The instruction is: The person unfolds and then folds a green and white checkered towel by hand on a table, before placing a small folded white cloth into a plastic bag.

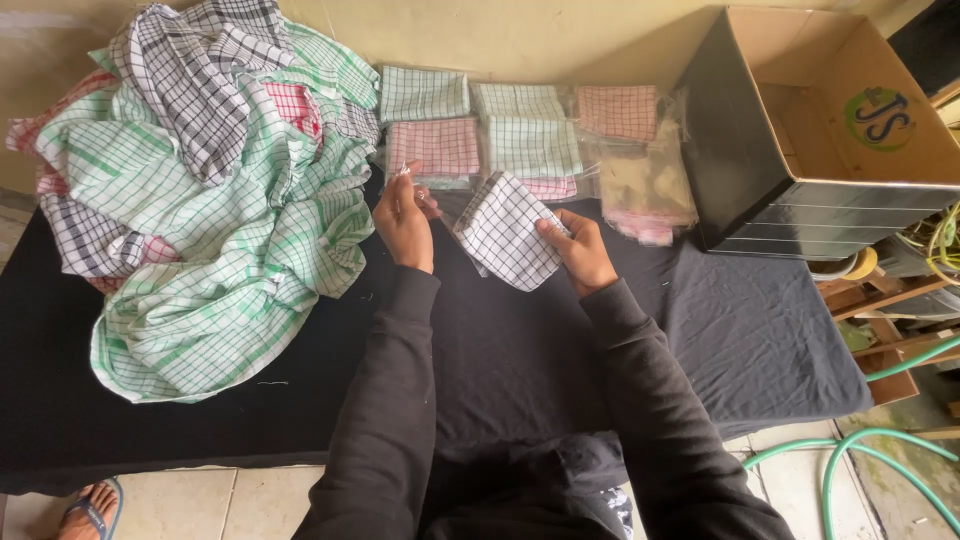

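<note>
The right hand (580,250) is gripping a small folded black-and-white checked cloth (505,232) by its right edge, thumb on top and fingers curled under, holding it just above the black table cover (520,360) near the middle of the table. The left hand (403,215) is raised beside the cloth's left corner, fingertips narrowed in a pinch on what seems to be a thin clear plastic sleeve; the film is too faint to be certain.

The cloth is looking light, soft and limp, likely to unfold if lifted by one corner, so a hold along the folded edge is probably keeping it square. The plastic would be slippery and best pinched at its mouth.

Along the table's far edge, packed cloths (520,135) in green and red checks are lying in rows. A loose heap of checked cloths (210,200) is filling the left end, and an open cardboard box (820,130) is standing at the right end.
</note>
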